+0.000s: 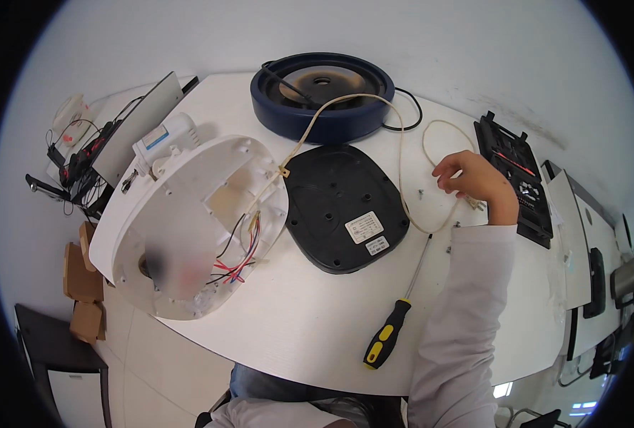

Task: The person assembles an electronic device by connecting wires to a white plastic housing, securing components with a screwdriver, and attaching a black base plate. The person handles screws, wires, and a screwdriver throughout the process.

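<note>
We hold our right hand over the right side of the white bench, near a small screw and the pale cord. Its fingers are bent in, but we cannot tell if the tips pinch something tiny. We cannot tell how our left hand is. The cord loops over from the big white shell, which lies open on our left with wires inside. Beside it lies a flat black cover. Near us is a screwdriver. An open tool box is on our right.
</note>
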Tool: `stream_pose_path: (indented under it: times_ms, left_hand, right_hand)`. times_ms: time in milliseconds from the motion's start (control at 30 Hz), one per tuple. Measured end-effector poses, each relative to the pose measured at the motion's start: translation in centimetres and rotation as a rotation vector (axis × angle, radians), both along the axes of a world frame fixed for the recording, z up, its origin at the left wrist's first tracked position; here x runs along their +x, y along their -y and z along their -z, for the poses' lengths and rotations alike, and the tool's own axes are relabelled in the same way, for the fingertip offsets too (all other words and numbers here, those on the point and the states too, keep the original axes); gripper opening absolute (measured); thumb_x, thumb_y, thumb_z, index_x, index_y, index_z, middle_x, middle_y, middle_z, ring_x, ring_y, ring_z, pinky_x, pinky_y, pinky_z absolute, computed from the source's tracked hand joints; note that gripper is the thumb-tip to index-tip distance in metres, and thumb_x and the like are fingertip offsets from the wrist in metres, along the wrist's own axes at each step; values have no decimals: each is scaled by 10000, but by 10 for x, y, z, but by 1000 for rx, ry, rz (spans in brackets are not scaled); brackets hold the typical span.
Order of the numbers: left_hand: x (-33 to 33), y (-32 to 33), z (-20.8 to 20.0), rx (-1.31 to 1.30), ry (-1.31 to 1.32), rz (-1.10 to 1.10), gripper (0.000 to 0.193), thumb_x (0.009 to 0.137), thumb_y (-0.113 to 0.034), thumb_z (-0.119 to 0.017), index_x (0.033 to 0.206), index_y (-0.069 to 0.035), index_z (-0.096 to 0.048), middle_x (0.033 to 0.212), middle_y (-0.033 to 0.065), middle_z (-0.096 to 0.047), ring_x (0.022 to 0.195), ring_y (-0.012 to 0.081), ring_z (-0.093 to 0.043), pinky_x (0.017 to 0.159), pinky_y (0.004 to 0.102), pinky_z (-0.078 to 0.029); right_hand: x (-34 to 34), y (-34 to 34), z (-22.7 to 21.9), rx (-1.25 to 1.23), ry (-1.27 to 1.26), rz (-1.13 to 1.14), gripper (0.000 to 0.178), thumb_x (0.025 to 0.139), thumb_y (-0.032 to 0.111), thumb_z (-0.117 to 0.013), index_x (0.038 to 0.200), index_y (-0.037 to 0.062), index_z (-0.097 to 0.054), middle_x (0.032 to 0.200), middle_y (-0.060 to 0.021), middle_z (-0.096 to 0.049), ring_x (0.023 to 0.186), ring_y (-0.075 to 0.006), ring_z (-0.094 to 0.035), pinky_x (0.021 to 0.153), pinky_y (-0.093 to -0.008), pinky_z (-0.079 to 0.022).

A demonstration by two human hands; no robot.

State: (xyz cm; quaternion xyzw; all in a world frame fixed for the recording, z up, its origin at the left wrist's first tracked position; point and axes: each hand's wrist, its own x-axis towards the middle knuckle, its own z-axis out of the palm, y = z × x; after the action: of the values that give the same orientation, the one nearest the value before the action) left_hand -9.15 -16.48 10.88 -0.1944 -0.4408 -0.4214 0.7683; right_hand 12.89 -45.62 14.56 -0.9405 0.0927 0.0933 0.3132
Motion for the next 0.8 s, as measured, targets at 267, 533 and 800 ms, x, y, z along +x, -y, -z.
stream_pose_path:
  times_ms: [267,533,800]
  left_hand:
    - [-1,-11,-8,61,-62,-15,317,916,-279,-542,772,-18,-650,685,85,-641,530,258,-589,484,331,-441]
    - [-14,-2,6,14,42,-55,397,929,-356,-538,776,-5,-645,672,74,-641,542,233,-601,495,326,-461]
    - [7,-12,-8,1,180,-186,365,926,-347,-512,779,-45,-655,700,53,-644,592,233,-612,536,326,-468]
  right_hand:
    - [-1,-1,-3,65,75,-8,201,758,50,-663,958,57,-664,832,-29,-649,737,-118,-614,593,-276,-497]
    - [5,2,7,12,-135,40,222,760,43,-660,982,48,-653,855,-48,-656,756,-132,-630,614,-283,-532]
    - [16,8,24,6,-222,28,265,772,-33,-597,1023,38,-645,863,-53,-660,744,-144,-643,616,-301,-544]
